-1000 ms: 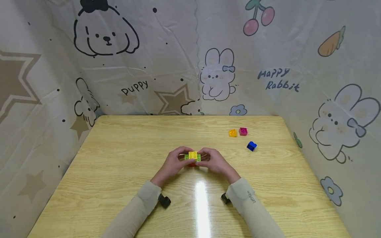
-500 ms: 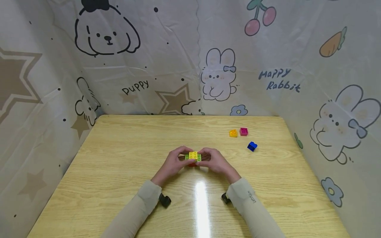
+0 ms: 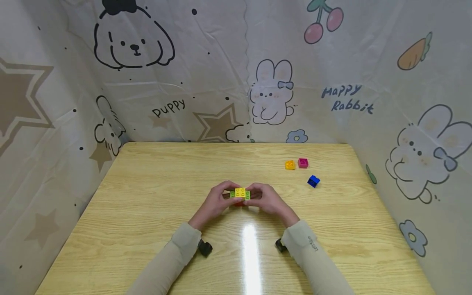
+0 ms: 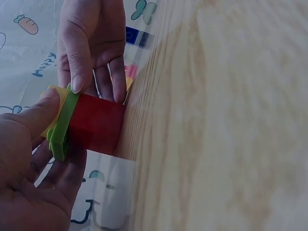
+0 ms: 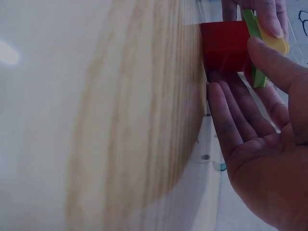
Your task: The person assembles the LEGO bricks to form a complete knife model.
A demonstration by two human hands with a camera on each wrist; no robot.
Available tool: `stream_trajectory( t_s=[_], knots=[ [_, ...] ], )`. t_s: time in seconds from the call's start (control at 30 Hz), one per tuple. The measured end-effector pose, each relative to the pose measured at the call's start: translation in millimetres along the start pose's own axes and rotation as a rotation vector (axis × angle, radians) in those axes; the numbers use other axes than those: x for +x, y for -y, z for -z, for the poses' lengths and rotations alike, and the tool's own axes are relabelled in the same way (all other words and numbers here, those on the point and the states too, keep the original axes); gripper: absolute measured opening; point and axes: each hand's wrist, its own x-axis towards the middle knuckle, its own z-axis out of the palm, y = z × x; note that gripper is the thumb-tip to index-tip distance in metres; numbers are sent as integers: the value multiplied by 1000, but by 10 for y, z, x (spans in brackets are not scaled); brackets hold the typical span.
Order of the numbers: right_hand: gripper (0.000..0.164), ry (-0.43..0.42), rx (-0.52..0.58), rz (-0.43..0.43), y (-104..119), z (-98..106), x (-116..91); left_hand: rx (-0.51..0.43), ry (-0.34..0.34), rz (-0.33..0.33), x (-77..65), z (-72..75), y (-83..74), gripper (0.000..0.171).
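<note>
Pale cloth (image 3: 214, 41), printed with rabbits, stars and cherries, walls the back and both sides. Wood table (image 3: 166, 172) below it carries a streak of glare. Two cream sleeves (image 3: 317, 262) cross the near edge, a black wrist piece (image 3: 205, 248) at each cuff. Left hand (image 3: 217, 198) and right hand (image 3: 267, 200) pinch opposite sides of the stack (image 3: 240, 192), thumbs nearest the person, grips closed to its width. It stands mid-table: red base (image 4: 98, 122) against the wood, green layer, yellow top. Well to its right and farther back lie a blue brick (image 3: 314, 181), a pink brick (image 3: 303, 163) and, just beside that, an orange brick (image 3: 290, 164); in the left wrist view, right fingers partly cover the latter two. Writing: "Happy Rabbit" and "PUPPY" on the cloth; small cuff lettering is unclear.
</note>
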Motion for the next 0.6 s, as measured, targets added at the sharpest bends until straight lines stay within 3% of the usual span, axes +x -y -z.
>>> stream_trajectory(
  t_s=[0.6],
  knots=[
    [31, 7, 3, 6, 26, 5, -9, 6, 4, 7, 11, -4, 7, 29]
  ],
)
